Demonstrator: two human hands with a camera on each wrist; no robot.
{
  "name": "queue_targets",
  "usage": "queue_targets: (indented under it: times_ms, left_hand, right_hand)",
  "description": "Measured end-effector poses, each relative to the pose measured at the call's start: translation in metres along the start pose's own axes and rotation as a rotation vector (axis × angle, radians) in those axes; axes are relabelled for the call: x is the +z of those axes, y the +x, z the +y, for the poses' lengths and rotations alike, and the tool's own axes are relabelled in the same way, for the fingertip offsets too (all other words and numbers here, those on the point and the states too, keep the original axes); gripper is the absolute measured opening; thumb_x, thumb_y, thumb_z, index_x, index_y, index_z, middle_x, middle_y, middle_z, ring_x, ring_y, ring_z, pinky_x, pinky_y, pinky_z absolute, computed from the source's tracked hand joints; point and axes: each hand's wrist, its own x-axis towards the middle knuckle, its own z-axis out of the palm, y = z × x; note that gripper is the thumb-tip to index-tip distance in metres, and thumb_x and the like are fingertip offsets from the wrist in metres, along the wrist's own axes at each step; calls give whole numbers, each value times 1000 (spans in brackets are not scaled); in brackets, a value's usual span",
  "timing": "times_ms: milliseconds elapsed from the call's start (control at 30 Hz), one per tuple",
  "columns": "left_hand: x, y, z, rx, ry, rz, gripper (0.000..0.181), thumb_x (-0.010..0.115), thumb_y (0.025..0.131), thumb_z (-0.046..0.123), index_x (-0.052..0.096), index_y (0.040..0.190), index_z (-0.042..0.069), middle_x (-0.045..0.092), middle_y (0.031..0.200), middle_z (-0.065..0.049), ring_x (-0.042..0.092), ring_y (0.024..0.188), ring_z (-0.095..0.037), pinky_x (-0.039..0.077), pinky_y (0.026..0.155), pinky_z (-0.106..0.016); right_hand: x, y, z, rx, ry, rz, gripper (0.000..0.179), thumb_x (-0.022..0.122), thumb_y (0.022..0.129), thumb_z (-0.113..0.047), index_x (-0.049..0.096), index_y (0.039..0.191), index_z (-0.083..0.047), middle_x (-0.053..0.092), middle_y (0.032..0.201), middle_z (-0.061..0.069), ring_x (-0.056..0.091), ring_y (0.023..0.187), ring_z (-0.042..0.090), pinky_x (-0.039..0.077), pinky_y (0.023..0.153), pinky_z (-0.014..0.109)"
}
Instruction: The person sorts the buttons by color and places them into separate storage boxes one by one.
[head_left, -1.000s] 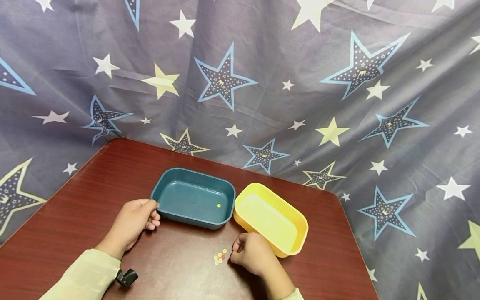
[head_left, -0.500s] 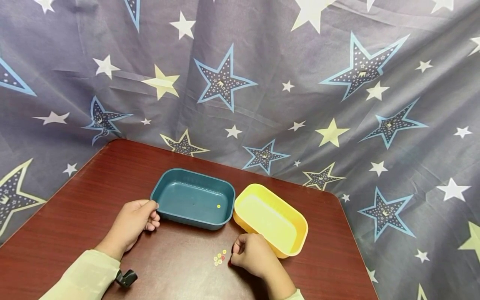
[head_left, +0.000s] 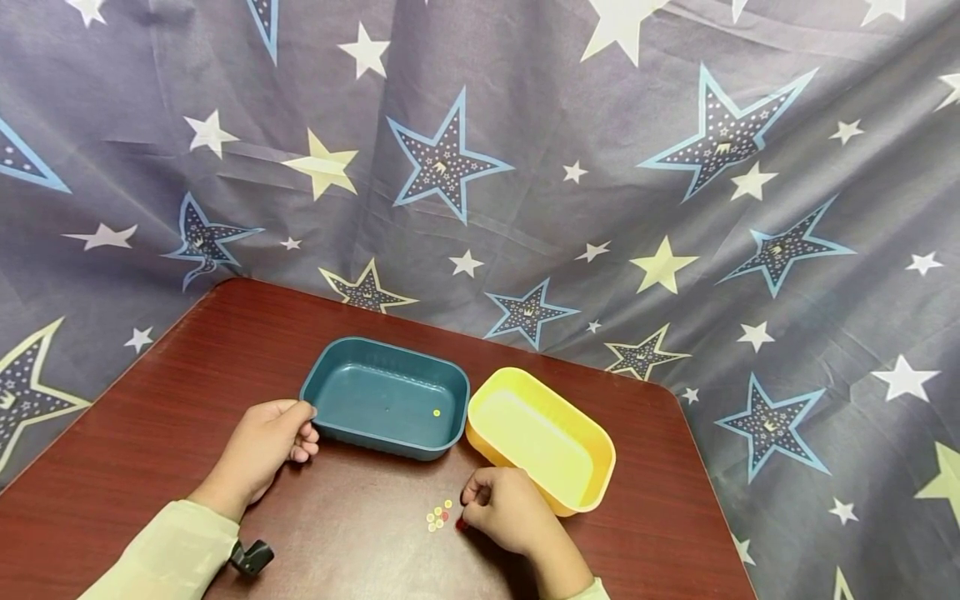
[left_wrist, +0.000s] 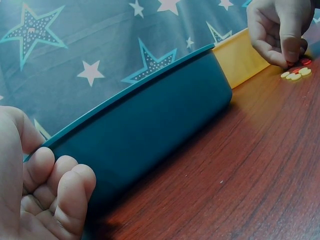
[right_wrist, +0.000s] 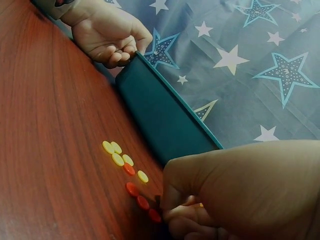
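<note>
Well, the left hand (head_left: 270, 442) pinches the blue tub (head_left: 360, 396) by its edge. One yellow dot (head_left: 437, 413) lies inside. The right hand (head_left: 506, 510), fingers bent, is at some red dots (right_wrist: 143, 202) on the table (head_left: 337, 517); I can't tell if it holds one. More yellow dots (right_wrist: 118, 159) lie near.

On a reddish-brown wood-grain table (head_left: 330, 525), a teal rounded-rectangular plastic tub (head_left: 378, 404), in which a small round yellow disc (head_left: 437, 413) is held, is flanked by a person's left hand (head_left: 270, 437), left, and a yellow rounded-rectangular plastic tub (head_left: 543, 442), right. Small round yellow discs (head_left: 438, 511) and red discs (right_wrist: 143, 202) are clustered before the tubs, beside the right hand (head_left: 506, 507); a grey star-printed fabric curtain (head_left: 540, 117) is hung behind.
</note>
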Motion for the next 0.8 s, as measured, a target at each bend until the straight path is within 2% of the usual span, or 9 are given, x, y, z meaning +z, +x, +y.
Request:
queue_targets:
  times_ms: [267, 567, 800]
  left_hand:
    - [1, -2, 1, 5, -9, 0, 23, 56, 101, 16, 67, 91, -3, 66, 73, -5, 68, 61, -13, 62, 56, -29]
    - [1, -2, -1, -1, -15, 3, 23, 56, 101, 16, 67, 91, -3, 66, 73, -4, 68, 61, -12, 62, 56, -29]
    - [1, -2, 1, 4, -9, 0, 24, 56, 100, 15, 66, 93, -5, 66, 73, -4, 68, 61, -12, 62, 56, -29]
  right_hand:
    - [-2, -2, 0, 17, 54, -20, 10, 74, 81, -10, 72, 79, -20, 67, 66, -16, 59, 61, -3, 50, 60, 16]
    - [-2, -4, 3, 6, 48, -7, 10, 72, 85, -11, 75, 82, -20, 68, 69, -19, 60, 66, -4, 51, 64, 16]
    - [-3, -3, 4, 8, 63, -16, 11, 72, 86, -11, 76, 82, -20, 68, 69, -18, 59, 63, -4, 51, 62, 16]
